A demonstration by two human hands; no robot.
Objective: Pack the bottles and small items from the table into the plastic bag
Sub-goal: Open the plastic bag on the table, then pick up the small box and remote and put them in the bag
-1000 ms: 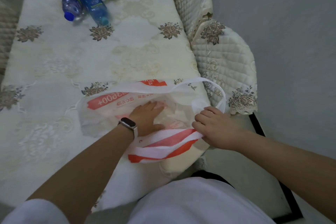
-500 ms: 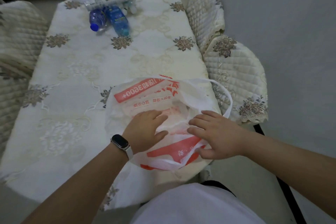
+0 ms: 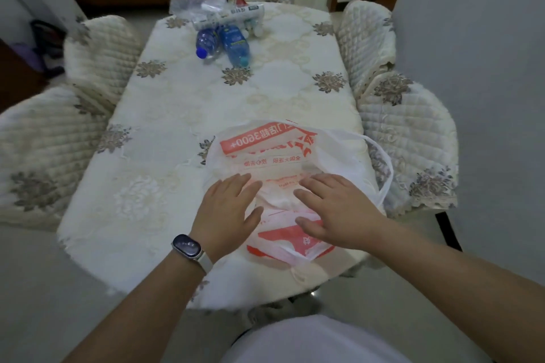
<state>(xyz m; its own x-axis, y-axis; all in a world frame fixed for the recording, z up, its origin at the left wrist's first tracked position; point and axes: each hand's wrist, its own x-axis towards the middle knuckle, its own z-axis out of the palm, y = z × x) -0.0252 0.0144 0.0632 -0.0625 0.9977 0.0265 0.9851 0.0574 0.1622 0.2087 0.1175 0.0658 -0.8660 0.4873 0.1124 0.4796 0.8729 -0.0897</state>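
Plastic bag point(image 3: 274, 150), red-printed, near edge of counter point(image 3: 177, 132): our right hand point(image 3: 339, 212) has dropped its pinch and now presses flat beside our left hand point(image 3: 227, 209), fingers straight; we judge it smoothed, unopened, bottles point(image 3: 224, 43) unpacked at the far end.

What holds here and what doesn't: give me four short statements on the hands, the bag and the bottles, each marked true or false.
1. The left hand and right hand both rest with straight fingers on the plastic bag. True.
2. The blue bottles stand upright. False: they lie on their sides at the far end of the table.
3. A watch sits on the left wrist. True.
4. The right hand holds a bottle. False: it holds nothing and only presses on the bag.
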